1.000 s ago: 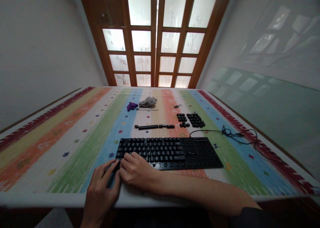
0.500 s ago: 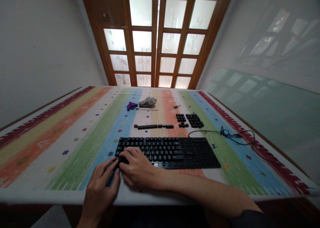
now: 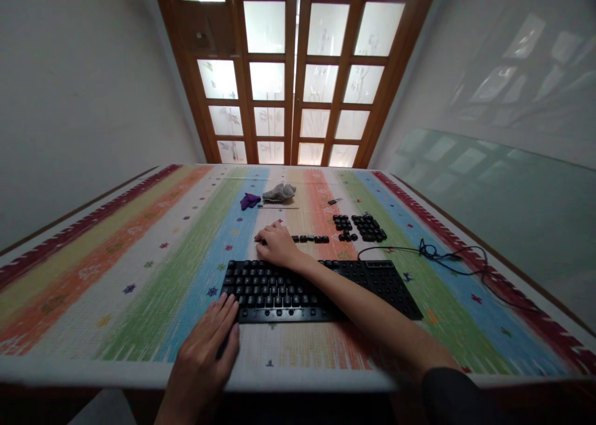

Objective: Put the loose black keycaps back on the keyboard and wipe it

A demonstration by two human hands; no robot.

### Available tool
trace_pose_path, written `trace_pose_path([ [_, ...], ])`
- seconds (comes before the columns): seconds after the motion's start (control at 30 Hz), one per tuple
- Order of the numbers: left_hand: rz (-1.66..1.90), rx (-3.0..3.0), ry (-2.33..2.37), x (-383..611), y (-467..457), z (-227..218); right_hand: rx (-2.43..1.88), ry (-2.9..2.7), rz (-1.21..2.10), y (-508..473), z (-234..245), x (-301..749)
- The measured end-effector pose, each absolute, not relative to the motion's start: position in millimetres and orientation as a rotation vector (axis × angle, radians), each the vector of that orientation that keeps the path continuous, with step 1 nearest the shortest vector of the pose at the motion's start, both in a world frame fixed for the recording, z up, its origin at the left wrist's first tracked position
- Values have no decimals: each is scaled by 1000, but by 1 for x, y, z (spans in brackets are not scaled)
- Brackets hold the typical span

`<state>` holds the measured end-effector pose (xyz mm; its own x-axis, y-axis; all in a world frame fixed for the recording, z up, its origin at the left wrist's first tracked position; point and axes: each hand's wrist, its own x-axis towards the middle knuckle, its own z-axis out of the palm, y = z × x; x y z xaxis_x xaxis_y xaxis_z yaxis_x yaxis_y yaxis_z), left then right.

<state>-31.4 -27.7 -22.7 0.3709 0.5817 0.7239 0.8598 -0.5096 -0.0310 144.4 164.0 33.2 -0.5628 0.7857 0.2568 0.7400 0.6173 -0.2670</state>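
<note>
Two bare hands work at a striped tablecloth (image 3: 181, 251). Nearest, the left hand (image 3: 205, 347) lies at the keyboard's near left corner, its fingers straight and close together, the tips on the keyboard's edge; the thumb stands apart from them, with no grip showing. A dark sleeve (image 3: 460, 394) ends on the right forearm, which slants across above the keyboard (image 3: 274, 288). That keyboard lies flat and crosswise, with caps on its main block, while the front row and the right-hand section show bare black stubs. Just past its far edge is the right hand (image 3: 278, 246), palm down, fingers bent over the left end of a row of loose keycaps (image 3: 310, 239) — a dark bit shows by the fingertips, but I cannot tell how far they are closed or whether they have hold of it. Farther right a cable (image 3: 433, 251) loops over the cloth, and beyond it sits a cluster of loose keycaps (image 3: 367, 228). Beyond these lie a thin stick (image 3: 279, 208), a small black object (image 3: 332, 202) with thin prongs, a purple cloth (image 3: 250, 201) and a grey cloth (image 3: 279, 193). Wooden doors (image 3: 265, 57) with frosted panes stand behind.
</note>
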Motion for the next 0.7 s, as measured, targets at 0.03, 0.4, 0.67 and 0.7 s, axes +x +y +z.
trace_pose_path([
  [0.03,-932,-2230,-1247,-32,-27,-22,-1250,-2502,164,169,33,142],
  [0.4,-961,-2221,-1247,-32,-23,-14,-1345,-2565,159,189,33,126],
  [0.67,-1038,-2221,-1247,-31,-28,-18,-1097,-2438,380,176,35,131],
  [0.7,-1041,-2223,-1240,-31,-28,-18,-1019,-2425,412,171,36,134],
])
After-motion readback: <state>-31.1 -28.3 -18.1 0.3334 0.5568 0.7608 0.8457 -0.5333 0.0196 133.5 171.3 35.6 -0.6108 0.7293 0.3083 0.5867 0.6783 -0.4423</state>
